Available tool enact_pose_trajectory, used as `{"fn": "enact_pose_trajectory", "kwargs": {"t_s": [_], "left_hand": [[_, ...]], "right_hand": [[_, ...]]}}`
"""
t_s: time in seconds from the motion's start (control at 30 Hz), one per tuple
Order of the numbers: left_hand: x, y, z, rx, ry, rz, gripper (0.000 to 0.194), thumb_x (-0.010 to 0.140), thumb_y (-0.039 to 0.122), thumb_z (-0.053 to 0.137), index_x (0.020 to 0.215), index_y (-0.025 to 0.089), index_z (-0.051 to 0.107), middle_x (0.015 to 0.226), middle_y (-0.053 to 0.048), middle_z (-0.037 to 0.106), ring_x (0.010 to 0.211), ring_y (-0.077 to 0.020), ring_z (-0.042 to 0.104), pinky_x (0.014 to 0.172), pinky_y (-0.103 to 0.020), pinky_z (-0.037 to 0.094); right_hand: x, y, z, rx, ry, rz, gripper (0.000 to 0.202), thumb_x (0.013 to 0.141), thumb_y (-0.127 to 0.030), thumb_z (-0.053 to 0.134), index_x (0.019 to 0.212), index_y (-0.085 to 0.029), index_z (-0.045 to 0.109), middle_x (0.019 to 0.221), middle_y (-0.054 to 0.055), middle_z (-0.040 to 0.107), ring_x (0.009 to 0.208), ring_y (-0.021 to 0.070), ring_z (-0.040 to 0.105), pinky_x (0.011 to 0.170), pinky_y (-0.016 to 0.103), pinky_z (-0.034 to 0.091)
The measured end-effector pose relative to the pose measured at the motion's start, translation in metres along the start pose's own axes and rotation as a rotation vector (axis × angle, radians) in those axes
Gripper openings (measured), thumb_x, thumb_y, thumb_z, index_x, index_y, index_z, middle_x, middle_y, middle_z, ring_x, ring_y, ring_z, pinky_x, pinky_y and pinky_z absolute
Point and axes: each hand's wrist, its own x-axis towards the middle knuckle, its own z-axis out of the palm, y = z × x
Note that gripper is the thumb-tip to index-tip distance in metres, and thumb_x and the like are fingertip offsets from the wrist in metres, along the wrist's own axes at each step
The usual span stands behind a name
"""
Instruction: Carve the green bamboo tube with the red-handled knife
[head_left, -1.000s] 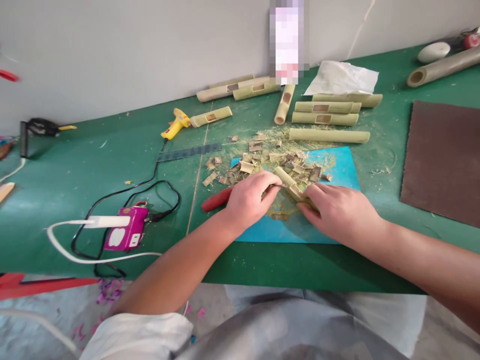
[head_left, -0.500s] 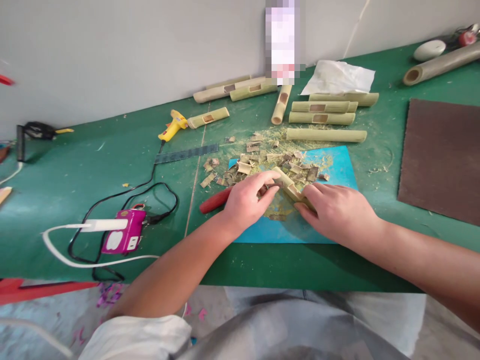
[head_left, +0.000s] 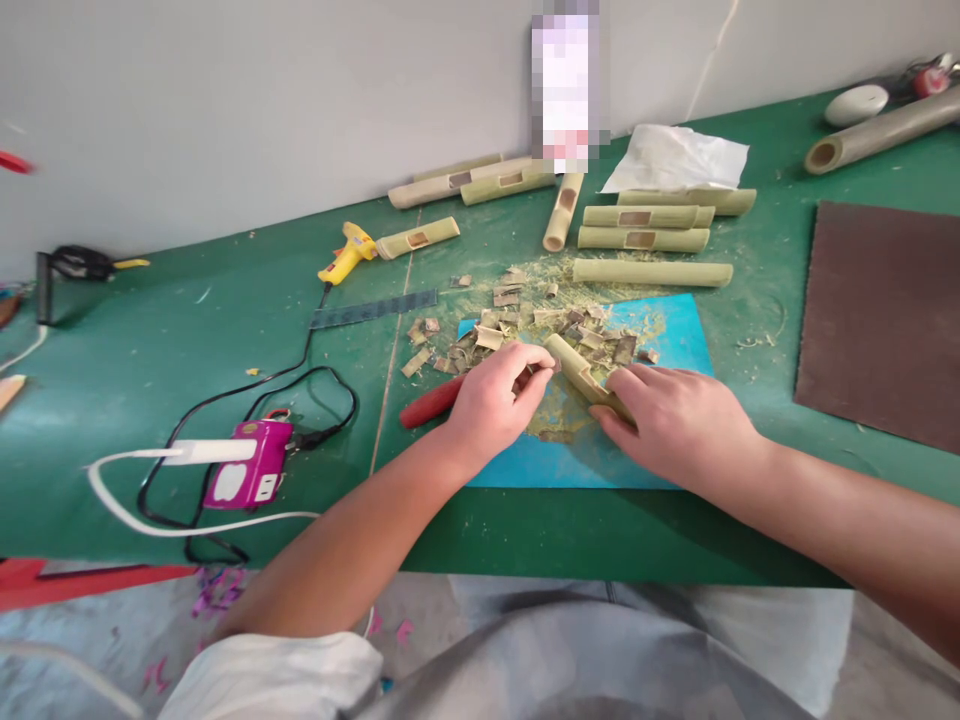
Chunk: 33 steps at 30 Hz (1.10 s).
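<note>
My right hand (head_left: 671,420) is wrapped round the lower end of a pale green bamboo tube (head_left: 571,367), which has a notch cut in its side. The tube lies slanted over a blue mat (head_left: 495,470). Just left of the tube, my left hand (head_left: 499,395) is closed in a pinch, with a small brownish bamboo chip (head_left: 556,365) showing at its fingertips. A red handle (head_left: 431,402) pokes out by the left wrist; its other end is hidden. Many bamboo chips (head_left: 489,338) and shavings are scattered beyond both hands.
Several cut bamboo tubes (head_left: 651,272) lie farther back on the green table (head_left: 247,300). A yellow glue gun (head_left: 349,254) and a dark ruler-like strip (head_left: 375,308) are to the left, near a purple power block (head_left: 251,463) with cables. A brown sheet (head_left: 881,320) lies right.
My left hand has drawn slightly away from the tube with the chip in its fingertips, so the notch is seen more from the side. My right hand keeps its grip.
</note>
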Motion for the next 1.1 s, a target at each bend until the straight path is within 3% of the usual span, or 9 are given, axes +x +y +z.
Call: {"fn": "enact_pose_trajectory", "kwargs": {"t_s": [0.2,0.4,0.53,0.7,0.93,1.1], "left_hand": [[-0.0008,-0.0032,0.0026,-0.026,0.004,-0.071,0.007,0.089,0.018,0.067,0.096,0.018,0.066,0.084,-0.002,0.073,0.069,-0.0113,0.067,0.064,-0.022,0.055],[0.0017,-0.0089,-0.0002,0.048,0.081,-0.086,0.011,0.087,0.015,0.068,0.097,0.018,0.068,0.085,-0.002,0.074,0.067,-0.0116,0.067,0.066,-0.023,0.057],[0.0041,-0.0085,-0.0029,0.045,0.07,-0.009,0.01,0.09,0.014,0.066,0.098,0.018,0.07,0.089,-0.003,0.074,0.075,-0.0123,0.069,0.073,-0.024,0.057],[0.0052,-0.0028,-0.0054,0.045,0.036,0.096,0.015,0.094,0.011,0.061,0.099,0.017,0.073,0.094,-0.003,0.075,0.087,-0.013,0.07,0.082,-0.025,0.056],[0.0021,-0.003,-0.0019,0.006,0.066,0.091,0.016,0.089,0.018,0.072,0.105,0.016,0.074,0.093,-0.005,0.076,0.071,-0.0112,0.067,0.069,-0.024,0.056],[0.0034,-0.003,-0.0004,0.014,0.053,0.095,0.011,0.09,0.016,0.07,0.1,0.016,0.074,0.096,-0.006,0.078,0.086,-0.0147,0.072,0.08,-0.026,0.058]], "right_hand": [[0.0005,0.0001,-0.0003,-0.008,0.007,-0.001,0.022,0.092,-0.034,0.056,0.079,-0.018,0.065,0.069,0.005,0.066,0.06,0.0177,0.058,0.055,0.032,0.024],[0.0009,-0.0008,-0.0003,-0.015,0.014,0.001,0.025,0.093,-0.035,0.054,0.079,-0.018,0.066,0.068,0.005,0.066,0.06,0.0178,0.058,0.055,0.032,0.023],[0.0001,-0.0003,-0.0017,-0.021,0.027,-0.009,0.032,0.096,-0.041,0.053,0.079,-0.018,0.066,0.068,0.005,0.066,0.059,0.0173,0.056,0.056,0.032,0.025],[-0.0013,0.0006,0.0011,-0.047,0.141,-0.038,0.035,0.097,-0.042,0.051,0.075,-0.018,0.065,0.064,0.004,0.063,0.055,0.0166,0.055,0.055,0.032,0.026],[-0.0027,0.0001,0.0059,-0.034,0.192,-0.064,0.03,0.095,-0.04,0.054,0.078,-0.018,0.065,0.065,0.004,0.064,0.056,0.0164,0.055,0.056,0.031,0.029],[-0.0028,0.0001,0.0063,-0.015,0.206,-0.086,0.028,0.095,-0.037,0.055,0.077,-0.018,0.064,0.066,0.003,0.063,0.057,0.0157,0.055,0.057,0.031,0.031]]}}
